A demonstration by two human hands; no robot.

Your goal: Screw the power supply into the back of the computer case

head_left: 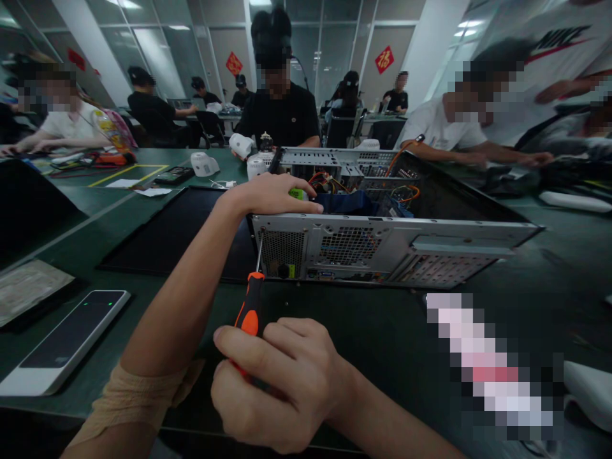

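Observation:
My right hand (pixel 287 386) is wrapped round the black-and-orange handle of a screwdriver (pixel 250 309). The thin shaft points away from me, its tip at the upper left corner of the rear panel, by a screw position. That panel belongs to a desktop computer case (pixel 313 255) lying on its side, uncovered, with cables and parts showing inside. Across the case's left part lies my left hand (pixel 272 194), fingers stretched over the power supply (pixel 283 248) and touching the near top edge. A wrap covers my left forearm.
A flat black side panel (pixel 167 233) lies left of the case. Nearer me is a white device with a dark screen (pixel 76 328). A blurred-out strip (pixel 488 357) lies at right. White camera-like devices (pixel 204 164) stand behind the case; several people sit around the green table.

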